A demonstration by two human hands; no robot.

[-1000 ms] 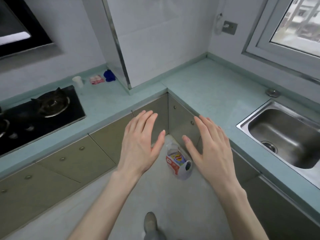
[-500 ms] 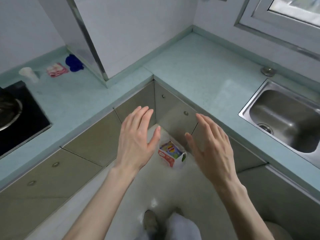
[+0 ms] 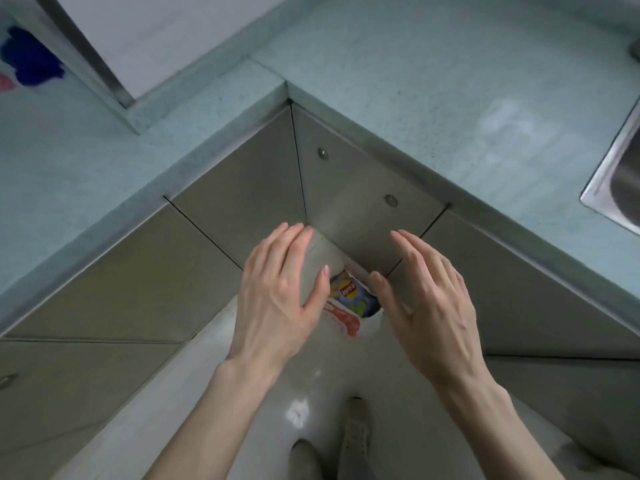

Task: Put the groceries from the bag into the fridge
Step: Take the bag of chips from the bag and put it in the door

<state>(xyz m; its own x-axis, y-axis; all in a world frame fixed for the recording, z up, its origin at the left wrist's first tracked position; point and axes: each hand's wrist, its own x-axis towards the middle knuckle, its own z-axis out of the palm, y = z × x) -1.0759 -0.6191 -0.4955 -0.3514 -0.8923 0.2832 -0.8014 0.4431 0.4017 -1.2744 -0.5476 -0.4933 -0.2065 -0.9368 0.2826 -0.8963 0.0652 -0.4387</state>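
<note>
A white plastic grocery bag point(image 3: 349, 322) with red print stands on the floor in the corner where the two cabinet runs meet. A blue and yellow snack packet point(image 3: 351, 294) shows in its mouth. My left hand point(image 3: 277, 296) hovers above the bag's left side, fingers spread, holding nothing. My right hand point(image 3: 429, 303) hovers over its right side, also open and empty. Both hands cover parts of the bag. The fridge is out of sight.
A pale green L-shaped countertop point(image 3: 433, 84) wraps the corner above grey cabinet doors point(image 3: 356, 192). A steel sink point(image 3: 620, 178) sits at the right edge. A blue object point(image 3: 31, 60) lies on the counter far left. My feet point(image 3: 353, 434) stand on the glossy floor.
The view has tilted further down and closer to the corner. Both open hands have dropped toward the bag, which now appears larger between them.
</note>
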